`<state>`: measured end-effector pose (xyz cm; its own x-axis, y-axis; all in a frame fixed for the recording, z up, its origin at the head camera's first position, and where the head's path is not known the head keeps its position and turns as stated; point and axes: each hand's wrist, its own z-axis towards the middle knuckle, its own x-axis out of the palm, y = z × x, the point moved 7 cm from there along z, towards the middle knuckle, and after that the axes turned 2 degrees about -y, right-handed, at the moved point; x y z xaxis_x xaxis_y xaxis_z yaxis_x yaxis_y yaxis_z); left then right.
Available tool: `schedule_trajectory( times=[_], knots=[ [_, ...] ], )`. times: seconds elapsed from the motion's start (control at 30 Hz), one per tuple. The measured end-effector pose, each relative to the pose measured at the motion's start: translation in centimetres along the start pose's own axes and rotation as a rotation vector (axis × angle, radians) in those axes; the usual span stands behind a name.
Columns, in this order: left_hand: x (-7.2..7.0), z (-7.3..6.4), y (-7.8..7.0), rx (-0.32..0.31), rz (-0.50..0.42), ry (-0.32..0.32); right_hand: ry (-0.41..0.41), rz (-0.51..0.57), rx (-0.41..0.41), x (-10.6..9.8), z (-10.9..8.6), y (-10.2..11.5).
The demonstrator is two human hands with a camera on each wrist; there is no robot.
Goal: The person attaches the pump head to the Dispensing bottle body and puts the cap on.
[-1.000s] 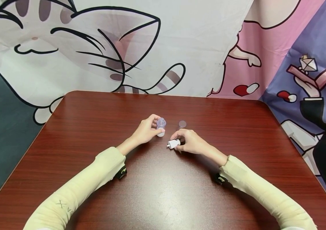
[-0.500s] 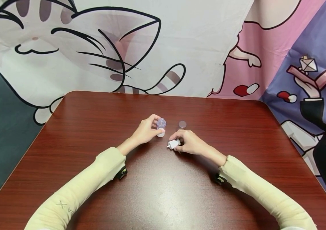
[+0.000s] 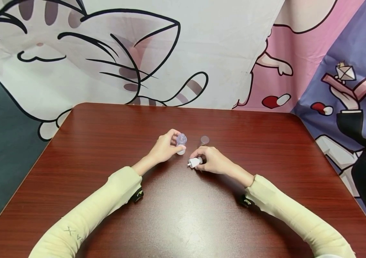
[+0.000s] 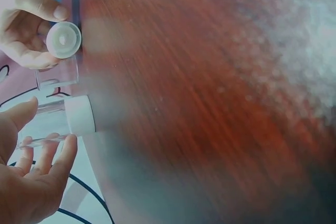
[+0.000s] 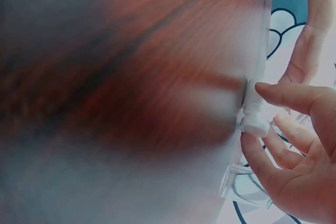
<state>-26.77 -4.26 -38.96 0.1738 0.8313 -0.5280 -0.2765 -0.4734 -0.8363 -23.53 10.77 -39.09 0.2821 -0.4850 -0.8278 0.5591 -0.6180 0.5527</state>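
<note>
My left hand (image 3: 163, 147) grips a small clear bottle (image 3: 181, 139) with a white base, standing upright at the tabletop. In the left wrist view, the bottle's white base (image 4: 80, 115) is at the table, and the left thumb and fingers (image 4: 63, 158) are around its clear body. My right hand (image 3: 213, 159) pinches a small white pump head (image 3: 195, 162) on its side, its thin tip pointing left. From the left wrist it appears end-on as a white disc with a raised centre. Just behind the right hand is a clear cap (image 3: 204, 139), its lower part partly hidden.
Both hands work over a reddish-brown wooden table (image 3: 112, 125). A cloth backdrop (image 3: 228, 43) with cartoon drawings hangs behind its far edge. Long pale sleeves (image 3: 89, 211) cover both forearms, which rest along the near part of the table.
Very little differs. The right hand's fingers have shifted slightly to the left around the pump head; the left hand keeps holding the bottle in the same place.
</note>
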Motion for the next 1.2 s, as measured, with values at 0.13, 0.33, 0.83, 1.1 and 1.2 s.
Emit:
schedule_trajectory(
  times=[0.13,0.33,0.83,1.1,1.2],
  knots=[
    [0.0,0.0,0.0,0.006,0.0,0.001,0.006,-0.006,0.01,0.1,0.0,-0.1],
    [0.2,-0.1,0.0,0.015,-0.016,0.01,-0.008,-0.029,-0.004,0.0,-0.1,0.0],
    [0.2,-0.4,0.0,0.022,-0.038,0.008,-0.084,0.015,-0.036,-0.9,-0.4,0.5],
    [0.5,-0.2,0.0,0.019,-0.038,0.024,-0.096,0.081,-0.011,-1.2,-0.5,0.4],
    [0.5,-0.2,0.0,0.018,-0.038,0.028,-0.101,0.089,-0.01,-1.3,-0.5,0.4]
  ],
)
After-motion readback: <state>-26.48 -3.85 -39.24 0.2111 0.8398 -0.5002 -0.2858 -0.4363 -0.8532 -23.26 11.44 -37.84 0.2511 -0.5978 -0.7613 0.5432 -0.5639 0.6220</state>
